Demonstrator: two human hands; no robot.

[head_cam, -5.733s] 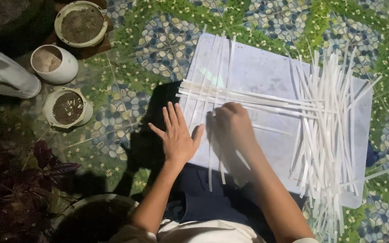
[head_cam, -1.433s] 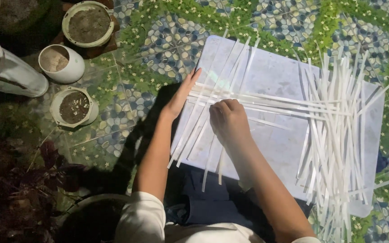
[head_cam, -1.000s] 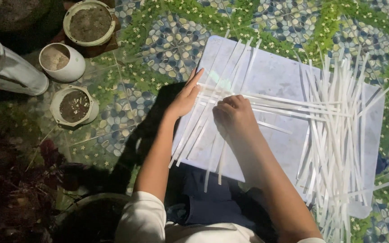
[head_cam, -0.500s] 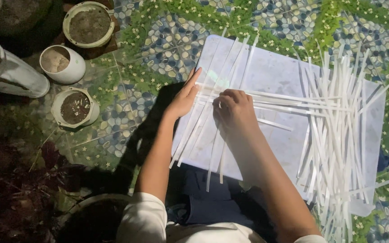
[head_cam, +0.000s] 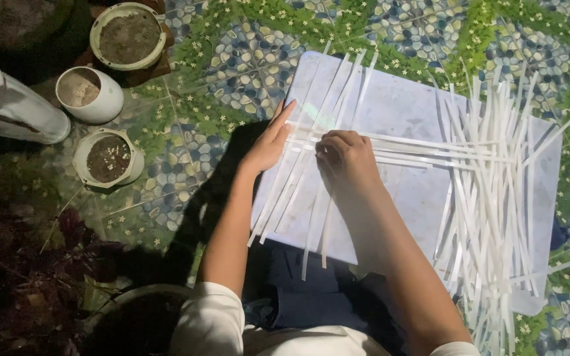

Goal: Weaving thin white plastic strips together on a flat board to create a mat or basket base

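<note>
Left hand (head_cam: 268,142) shifted from flat palm to edge-on, fingers straight, bracing strips (head_cam: 338,112) on white board (head_cam: 404,112); right hand (head_cam: 344,155) curled, pinching crosswise strip. Light, floppy, creasable; grip near ends.

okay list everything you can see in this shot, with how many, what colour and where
board: one, pale white, flat on the floor, centre.
paper strips: many, white; loose heap on the board's right, a few crossed at its left.
pots: three, whitish, filled with soil, upper left.
cylinder: one, white, lying at the left edge.
floor: blue pebble and green leaf pattern.
plant: dark leaves, lower left.
left hand: flat on the strips at the board's left edge.
right hand: curled, fingertips on the crossed strips.
</note>
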